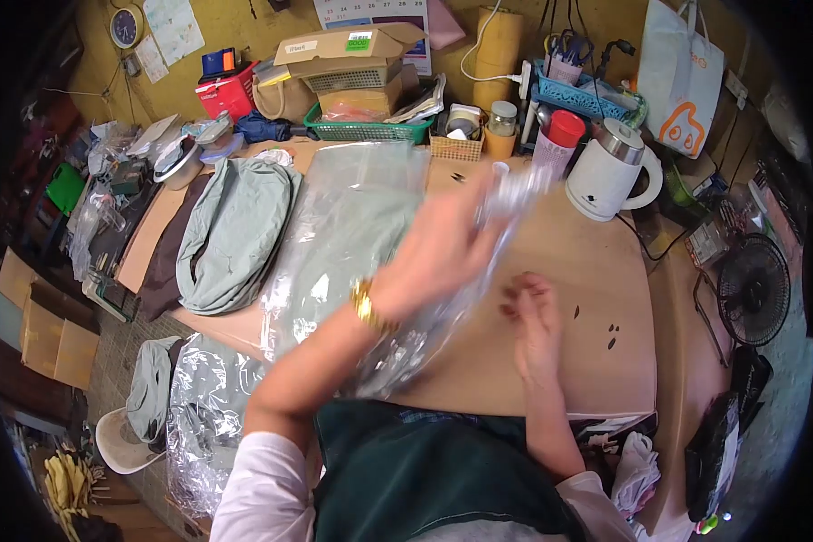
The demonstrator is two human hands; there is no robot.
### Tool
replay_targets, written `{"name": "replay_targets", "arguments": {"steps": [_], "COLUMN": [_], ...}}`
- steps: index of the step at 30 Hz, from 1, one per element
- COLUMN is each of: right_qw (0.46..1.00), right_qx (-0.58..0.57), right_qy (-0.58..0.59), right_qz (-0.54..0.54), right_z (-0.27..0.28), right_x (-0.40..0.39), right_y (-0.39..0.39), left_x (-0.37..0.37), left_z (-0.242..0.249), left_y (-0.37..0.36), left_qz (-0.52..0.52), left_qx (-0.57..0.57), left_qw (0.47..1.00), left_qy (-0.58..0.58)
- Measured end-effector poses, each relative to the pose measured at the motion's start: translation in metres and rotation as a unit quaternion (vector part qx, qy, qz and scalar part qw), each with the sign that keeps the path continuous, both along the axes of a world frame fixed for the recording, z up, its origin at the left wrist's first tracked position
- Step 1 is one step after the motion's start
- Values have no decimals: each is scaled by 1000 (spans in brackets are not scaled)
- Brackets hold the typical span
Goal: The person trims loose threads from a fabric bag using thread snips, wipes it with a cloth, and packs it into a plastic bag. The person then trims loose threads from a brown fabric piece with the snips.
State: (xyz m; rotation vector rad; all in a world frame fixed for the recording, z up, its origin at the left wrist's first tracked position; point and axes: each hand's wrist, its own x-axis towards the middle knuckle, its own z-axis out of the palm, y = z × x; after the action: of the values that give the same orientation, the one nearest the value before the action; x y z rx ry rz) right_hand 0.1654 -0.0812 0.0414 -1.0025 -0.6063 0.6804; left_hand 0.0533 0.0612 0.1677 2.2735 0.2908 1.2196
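Note:
My left hand (447, 239), blurred by motion, has a gold band on its wrist and reaches across the cardboard-covered table. Its fingers appear closed on the edge of a clear plastic bag (443, 330), whose shiny film rises beside the hand. Inside the bag lies folded pale grey-green cloth (357, 221), partly covered by my left forearm. My right hand (535, 325) hovers over the brown cardboard to the right, apart from the bag. Its fingers are loosely bent and slightly smeared, with nothing visible in them.
Another folded grey-green cloth (235, 235) lies left of the bag. A white electric kettle (605, 172), a red cup (565, 129) and a green basket (370, 132) line the back. A black fan (752, 289) stands at right; a plastic-wrapped bundle (210, 415) sits low at left.

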Motion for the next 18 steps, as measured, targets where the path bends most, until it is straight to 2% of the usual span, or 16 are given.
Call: {"name": "replay_targets", "arguments": {"steps": [1,3,4,5,7,9,10,11,13,14,15,16,17,18], "right_qw": [991,944,947,934,921,918,948,976,992,988,982,921,812,813], "right_qx": [-25,-17,-63,-56,-44,65,38,-5,-80,-94,-107,-311,-499,-498], "right_qy": [114,239,208,218,227,218,199,127,-60,-105,-150,-221,-282,-283], "right_qz": [67,226,237,278,315,326,245,177,71,57,42,75,106,107], "right_z": [-31,-87,-64,-42,-44,-95,-23,26,26,15,4,30,57,50], "right_x": [3,-8,-24,-32,-21,8,14,28,90,120,145,150,157,178], "right_y": [6,18,17,19,32,50,31,8,-16,-30,-41,-57,-70,-73], "left_x": [19,44,44,42,20,-17,-38,-60,-104,-122,-140,-167,-177,-186], "left_z": [31,94,114,133,150,148,140,128,78,41,-3,-71,-106,-142], "left_y": [8,21,26,33,52,72,80,87,92,92,89,105,90,75], "left_qz": [-36,-97,-100,-94,-52,26,76,138,274,318,309,204,131,67], "left_qx": [7,22,23,22,25,36,38,35,-19,-85,-200,-357,-432,-501], "left_qw": [995,966,956,948,938,927,922,917,917,922,927,912,891,859], "left_qy": [-92,-238,-274,-302,-343,-373,-377,-373,-288,-202,-75,13,43,80]}}
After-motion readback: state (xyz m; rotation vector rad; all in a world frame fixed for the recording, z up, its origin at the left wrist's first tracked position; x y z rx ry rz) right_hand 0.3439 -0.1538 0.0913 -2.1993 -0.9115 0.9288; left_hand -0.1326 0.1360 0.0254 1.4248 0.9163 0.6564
